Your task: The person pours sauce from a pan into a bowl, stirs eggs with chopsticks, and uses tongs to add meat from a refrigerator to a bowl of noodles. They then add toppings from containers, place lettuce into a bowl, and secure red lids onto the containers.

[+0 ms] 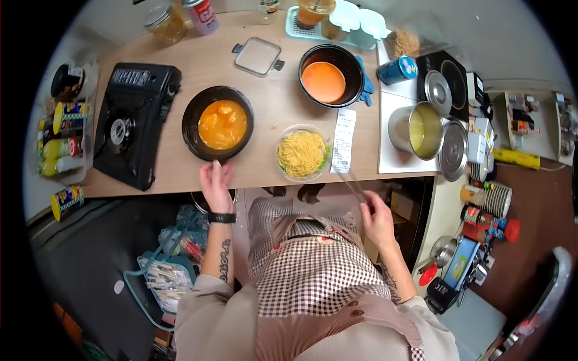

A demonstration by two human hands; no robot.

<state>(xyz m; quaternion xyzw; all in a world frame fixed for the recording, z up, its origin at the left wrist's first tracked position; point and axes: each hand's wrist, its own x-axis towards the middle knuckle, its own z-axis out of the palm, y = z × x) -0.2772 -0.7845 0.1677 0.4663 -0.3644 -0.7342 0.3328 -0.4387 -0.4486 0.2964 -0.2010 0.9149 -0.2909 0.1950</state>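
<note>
A round black pan [189, 133] with thick orange sauce and lumps in it stands on the wooden counter. My left hand [215, 180] is at its near edge, fingers closed there; the exact grip is partly hidden. My right hand [377, 218] is closed around thin grey tongs [352, 186], pointing up-left towards a clear bowl. Inside this clear bowl [292, 174] lie yellow noodles [301, 153], with some green at the right side. A printed receipt [344, 135] lies just right of the bowl. Farther back stands a deep black pot [355, 63] holding orange liquid [324, 82].
A portable gas stove [129, 129] sits at the left, beside a bin of bottles [66, 141]. A clear lid [257, 56] lies at the back. To the right stand a steel pot [404, 129] of yellowish liquid, a steel lid [453, 150] and a blue can [397, 70].
</note>
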